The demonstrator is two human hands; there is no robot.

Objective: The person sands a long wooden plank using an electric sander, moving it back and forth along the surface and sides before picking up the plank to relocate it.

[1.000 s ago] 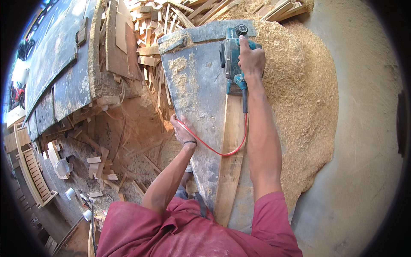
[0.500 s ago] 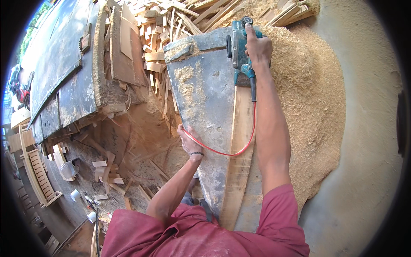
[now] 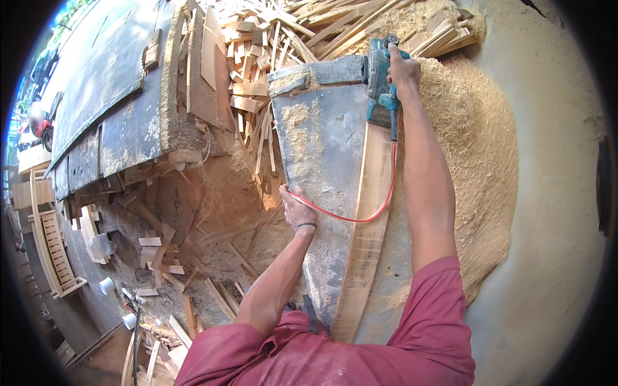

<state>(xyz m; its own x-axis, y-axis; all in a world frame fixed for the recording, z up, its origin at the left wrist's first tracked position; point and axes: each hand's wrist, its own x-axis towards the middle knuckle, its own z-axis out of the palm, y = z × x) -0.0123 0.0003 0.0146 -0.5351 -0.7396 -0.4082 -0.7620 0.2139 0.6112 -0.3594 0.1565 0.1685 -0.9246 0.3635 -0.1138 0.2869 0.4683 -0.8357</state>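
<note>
A teal electric hand planer point(image 3: 378, 80) sits on the far end of a long pale wooden plank point(image 3: 362, 264). My right hand point(image 3: 403, 69) is wrapped round its top handle, arm stretched far forward. From the planer's rear a red power cord point(image 3: 368, 220) loops back over the plank to my left hand point(image 3: 298, 209). That hand is closed on the cord at the left edge of the grey, worn workbench point(image 3: 328, 151), its fingertips partly hidden. The plank runs along the bench's right side, its near end close to my body.
Wood shavings point(image 3: 476, 154) are heaped right of the bench, beside a plain wall point(image 3: 547, 193). Offcuts point(image 3: 257, 71) pile up beyond the bench. A dark-topped table point(image 3: 109, 96) stands at left. Slatted wooden furniture point(image 3: 55, 248), white cups point(image 3: 107, 285) and scrap wood lie lower left.
The view has shifted, so the bench, both hands and the planer appear further right. The planer remains at the plank's far end, with my right hand on it and my left hand on the cord.
</note>
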